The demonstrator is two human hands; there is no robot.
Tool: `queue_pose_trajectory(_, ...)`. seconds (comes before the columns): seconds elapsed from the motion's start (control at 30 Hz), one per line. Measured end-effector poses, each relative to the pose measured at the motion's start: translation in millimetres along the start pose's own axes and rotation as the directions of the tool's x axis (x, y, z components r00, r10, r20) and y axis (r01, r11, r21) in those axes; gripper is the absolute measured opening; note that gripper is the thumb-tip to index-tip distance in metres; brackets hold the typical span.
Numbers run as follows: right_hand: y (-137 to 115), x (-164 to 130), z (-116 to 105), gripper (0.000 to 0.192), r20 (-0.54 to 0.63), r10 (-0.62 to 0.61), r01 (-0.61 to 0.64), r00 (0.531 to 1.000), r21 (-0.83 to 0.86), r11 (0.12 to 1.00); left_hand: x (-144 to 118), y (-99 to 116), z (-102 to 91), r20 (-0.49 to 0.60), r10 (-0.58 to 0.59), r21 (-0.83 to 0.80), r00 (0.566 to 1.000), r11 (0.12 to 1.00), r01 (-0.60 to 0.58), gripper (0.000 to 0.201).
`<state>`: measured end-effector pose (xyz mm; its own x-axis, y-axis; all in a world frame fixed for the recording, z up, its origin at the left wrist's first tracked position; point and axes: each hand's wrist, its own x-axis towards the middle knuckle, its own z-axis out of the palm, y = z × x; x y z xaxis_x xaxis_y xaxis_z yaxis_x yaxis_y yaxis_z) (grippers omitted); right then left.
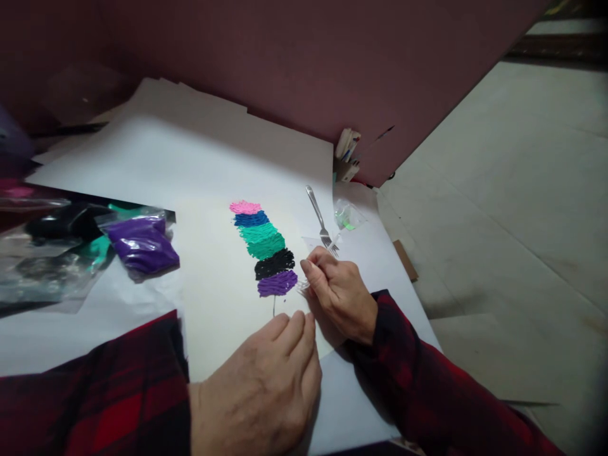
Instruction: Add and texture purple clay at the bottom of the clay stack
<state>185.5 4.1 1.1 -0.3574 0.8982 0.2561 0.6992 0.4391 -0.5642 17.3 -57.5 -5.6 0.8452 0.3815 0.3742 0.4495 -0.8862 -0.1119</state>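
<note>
My right hand (339,291) is closed around a clear plastic fork (303,285), its tines beside the right edge of a purple clay band (278,284). That band is the lowest in a ridged column on cream paper (213,278). Above it run black (274,263), green (266,246), mint (257,232), blue (251,218) and pink (245,207) bands. A thin drawn line (274,306) extends below the purple. My left hand (266,380) rests on the lower part of the paper with fingers extended close together, holding nothing visible; its fingertips are partly hidden.
A metal fork (317,209) lies beyond my right hand, near a small clear bag (349,215) with a green bit. Bags of clay, including a purple one (142,244), lie at left. White sheets (199,139) cover the back by the wall (304,63).
</note>
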Motion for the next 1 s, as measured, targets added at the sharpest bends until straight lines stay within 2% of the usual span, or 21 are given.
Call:
queue_pose_trajectory(0.17, -0.1, 0.0, -1.7, 0.028, -0.028, 0.013, -0.012, 1.0, 0.002, 1.0, -0.7, 2.0, 1.1, -0.009, -0.007, 0.019, 1.0, 1.0, 0.007, 0.035)
queue_pose_trajectory(0.33, -1.2, -1.6, -1.0, 0.028, -0.105, -0.01, 0.021, 0.994, 0.101, 0.995, -0.4, -0.1, 2.7, -0.023, 0.003, 0.011, 1.0, 1.0, -0.003, 0.035)
queue_pose_trajectory(0.57, 1.3, -3.3, 2.4, 0.025, -0.075, -0.074, 0.082, 0.994, 0.115, 0.99, 0.2, 1.2, 0.7, -0.012, -0.011, 0.016, 1.0, 1.0, 0.011, 0.037)
queue_pose_trajectory(0.73, 0.7, -2.1, 0.6, 0.022, 0.0, -0.057, 0.057, 0.998, 0.017, 0.998, 0.8, 0.9, 1.5, -0.022, -0.004, -0.002, 1.0, 1.0, 0.004, 0.038)
queue_pose_trajectory(1.0, -0.3, -1.6, 0.0, 0.025, -0.019, -0.012, 0.012, 1.0, 0.016, 1.0, -0.4, -0.8, 0.7, -0.03, 0.001, 0.005, 1.0, 1.0, -0.001, 0.039)
